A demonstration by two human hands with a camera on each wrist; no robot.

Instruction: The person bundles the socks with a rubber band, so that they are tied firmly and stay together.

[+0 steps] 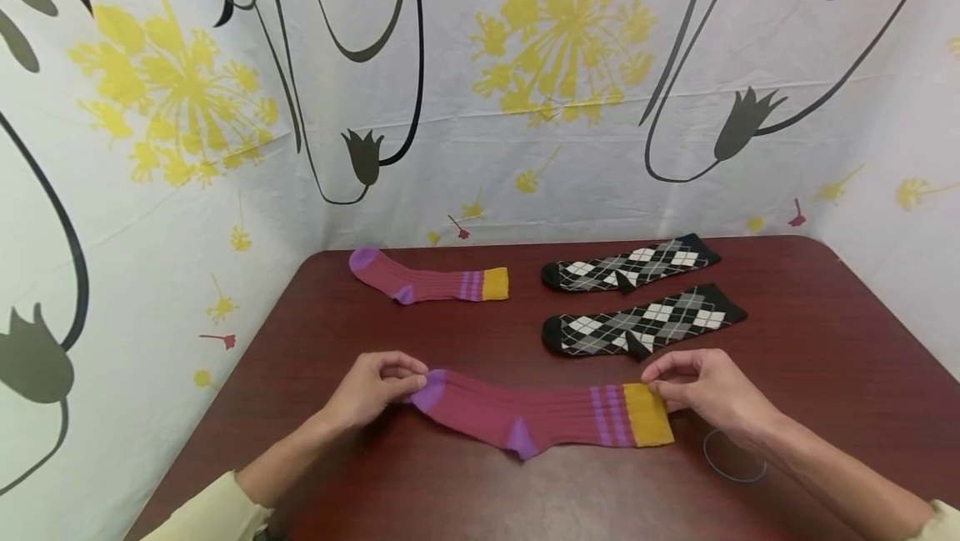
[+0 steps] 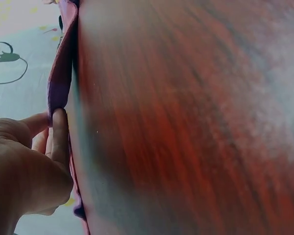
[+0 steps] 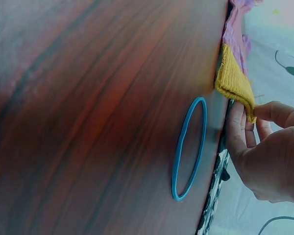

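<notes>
A maroon sock (image 1: 487,412) with purple toe, heel and stripes and a yellow cuff is stretched sideways between both hands near the front of the table. My left hand (image 1: 377,388) pinches its purple toe between thumb and fingers, which the left wrist view shows close up. At the other end my right hand (image 1: 708,391) pinches an upper corner of the yellow cuff (image 3: 233,78). Just below the right hand, a thin blue elastic band (image 3: 176,171) lies on the table as a loop.
A matching maroon sock (image 1: 431,281) lies flat at the back left of the dark red table (image 1: 300,341). Two black-and-white argyle socks, one farther back (image 1: 630,266) and one nearer (image 1: 641,322), lie at the back right. Patterned white cloth (image 1: 442,157) hangs behind the table.
</notes>
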